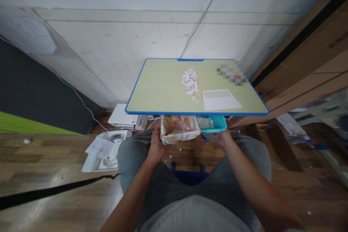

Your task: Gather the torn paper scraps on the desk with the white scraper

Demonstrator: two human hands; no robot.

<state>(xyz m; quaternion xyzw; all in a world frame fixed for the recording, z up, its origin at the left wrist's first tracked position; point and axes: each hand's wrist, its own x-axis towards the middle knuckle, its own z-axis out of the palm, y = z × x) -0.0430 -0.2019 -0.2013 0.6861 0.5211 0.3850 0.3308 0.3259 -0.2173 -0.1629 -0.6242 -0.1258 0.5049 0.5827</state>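
Just below the front edge of the table (152, 98), my left hand (157, 148) is closed on the left side of a box lined with a crumpled plastic bag (178, 138). Some pinkish and yellowish contents show inside it. Beside that box, touching or almost touching it, is a turquoise plastic basket (221, 127) with whitish scraps in it. My right hand (223, 138) grips this basket from below at its right corner; its fingers are partly hidden. The table's edge covers the far side of both containers.
On the tabletop lie a pile of white and pink paper scraps (190, 81), a white sheet with a row of cut slots (221, 103) and a blurred-out item (232, 74). White boxes and papers (104, 148) lie on the floor at left. Large cardboard (296, 50) stands at right.
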